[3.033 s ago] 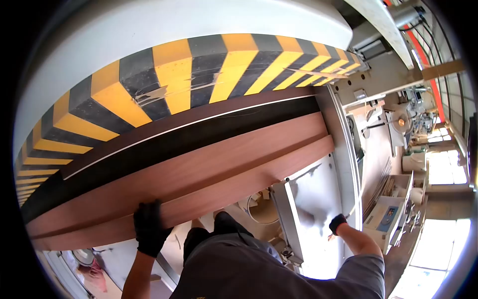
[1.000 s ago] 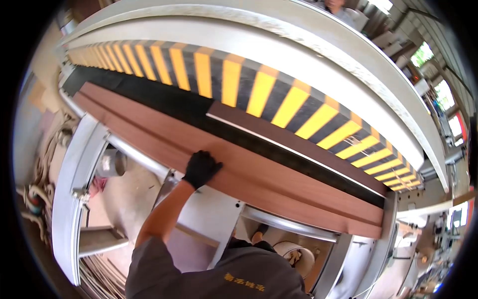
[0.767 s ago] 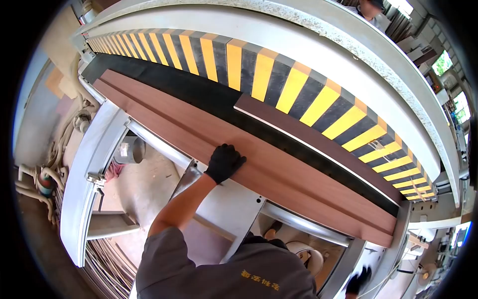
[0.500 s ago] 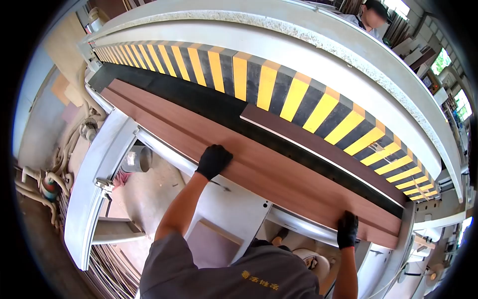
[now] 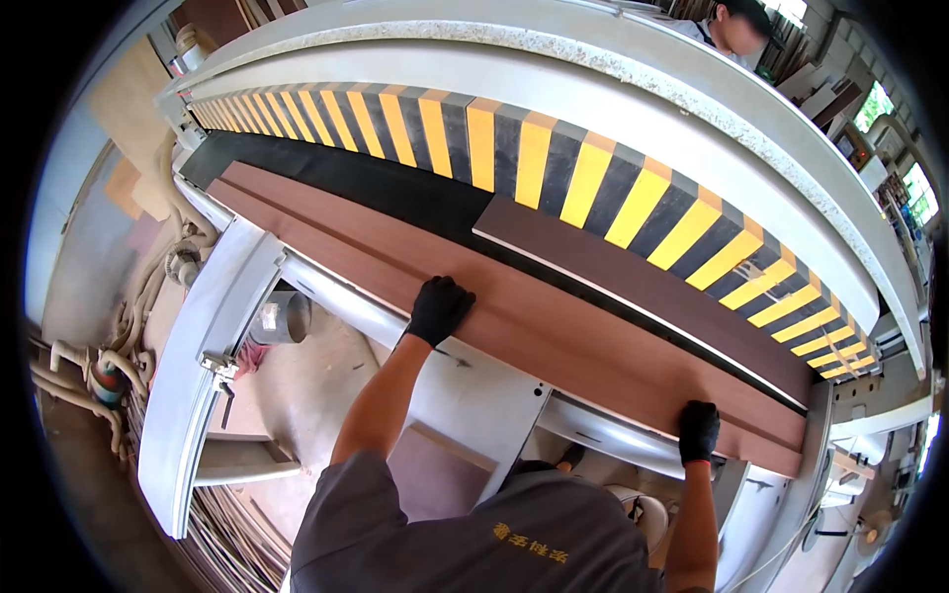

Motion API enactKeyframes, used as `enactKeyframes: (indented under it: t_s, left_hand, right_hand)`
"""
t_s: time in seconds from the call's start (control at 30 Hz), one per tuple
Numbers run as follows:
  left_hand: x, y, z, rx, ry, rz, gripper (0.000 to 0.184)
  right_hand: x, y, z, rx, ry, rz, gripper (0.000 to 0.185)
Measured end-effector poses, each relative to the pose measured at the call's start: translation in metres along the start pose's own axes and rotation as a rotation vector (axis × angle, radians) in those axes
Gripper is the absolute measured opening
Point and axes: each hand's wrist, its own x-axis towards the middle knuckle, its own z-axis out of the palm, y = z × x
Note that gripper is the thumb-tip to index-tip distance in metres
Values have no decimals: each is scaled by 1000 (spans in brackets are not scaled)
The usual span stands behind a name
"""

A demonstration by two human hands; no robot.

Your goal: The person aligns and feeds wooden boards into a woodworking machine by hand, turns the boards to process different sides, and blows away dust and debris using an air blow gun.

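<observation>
Two long reddish-brown wood-look boards, or one with a lengthwise step, lie along the near side of the machine bed; I cannot tell which. My left hand [image 5: 441, 308], in a black glove, is curled over the near edge of this reddish-brown board [image 5: 573, 341], left of its middle. Near its right end my right hand [image 5: 698, 431], also black-gloved, is closed on the same edge. Beyond it, a dark brown board [image 5: 652, 292] with a pale near edge sticks out from under the yellow-and-black striped guard [image 5: 583, 183]. Neither hand touches the dark board.
The machine's black bed [image 5: 326, 183] shows behind the boards. A pale side rail [image 5: 203, 366] curves toward me at left, near hoses [image 5: 129, 341] and a metal bucket [image 5: 285, 316]. Another person [image 5: 732, 35] stands beyond the machine. A white bucket [image 5: 647, 514] is near my legs.
More of the dark brown board now shows; it has come out toward me from under the striped guard. Both hands keep their places on the reddish-brown board. The view has shifted slightly.
</observation>
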Motion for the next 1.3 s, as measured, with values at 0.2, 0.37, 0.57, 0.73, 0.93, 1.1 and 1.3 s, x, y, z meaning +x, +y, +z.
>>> enactKeyframes:
  t_s: [0.2,0.37,0.57,0.73,0.93,1.1,1.3]
  left_hand:
    - [2,-1,0,27,-25,7,23]
    - [1,-1,1,3,-42,-10,23]
    - [0,-6,4,42,-62,29,21]
    - [0,-3,-1,10,-38,36,24]
    - [1,0,-4,-6,-34,24,26]
    - [2,4,-8,-3,-11,71,18]
    - [1,-11,11,99,-55,88,30]
  right_hand:
    - [2,2,4,19,61,-2,20]
    - [4,3,1,29,-18,13,21]
    - [3,0,-4,-9,-21,-8,19]
    - [0,6,2,76,14,-5,19]
    - [-2,7,3,184,52,35,20]
    - [-2,3,-2,187,53,36,20]
    - [-8,30,44,153,126,11,25]
